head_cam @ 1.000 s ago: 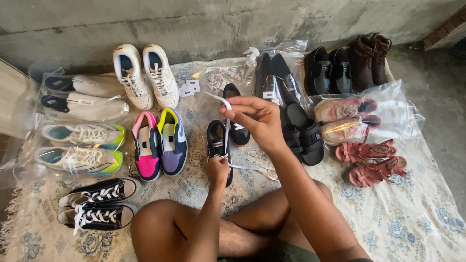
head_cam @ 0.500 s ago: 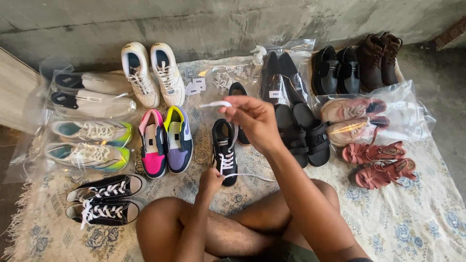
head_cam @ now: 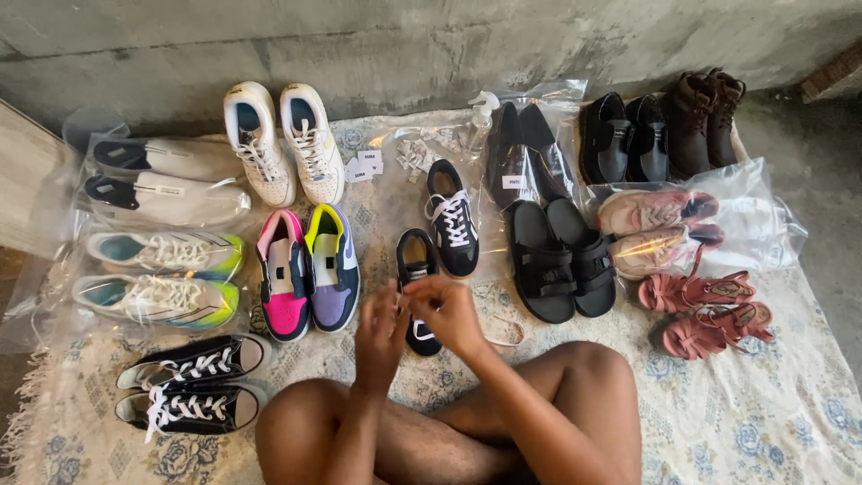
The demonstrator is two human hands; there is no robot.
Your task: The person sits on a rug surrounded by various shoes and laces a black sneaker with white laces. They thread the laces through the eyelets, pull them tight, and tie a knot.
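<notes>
My left hand (head_cam: 382, 334) and my right hand (head_cam: 449, 310) meet low over a black sneaker (head_cam: 417, 269) that lies on the patterned cloth (head_cam: 772, 422) in front of my crossed legs. Both hands have their fingertips pinched together at the shoe's middle, on its white lace. A loose loop of that white lace (head_cam: 505, 330) trails on the cloth to the right of the shoe. The matching black sneaker (head_cam: 452, 216), fully laced in white, lies just behind and to the right.
Pairs of shoes ring the cloth: white sneakers (head_cam: 283, 144), pink and purple sneakers (head_cam: 308, 269), black canvas sneakers (head_cam: 189, 386), bagged shoes at left, black sandals (head_cam: 561, 256), red sandals (head_cam: 705, 310), brown boots (head_cam: 705, 121). A concrete wall stands behind.
My right hand has come down from holding the lace up high to the sneaker. My left hand has joined it over the shoe. The view has shifted slightly.
</notes>
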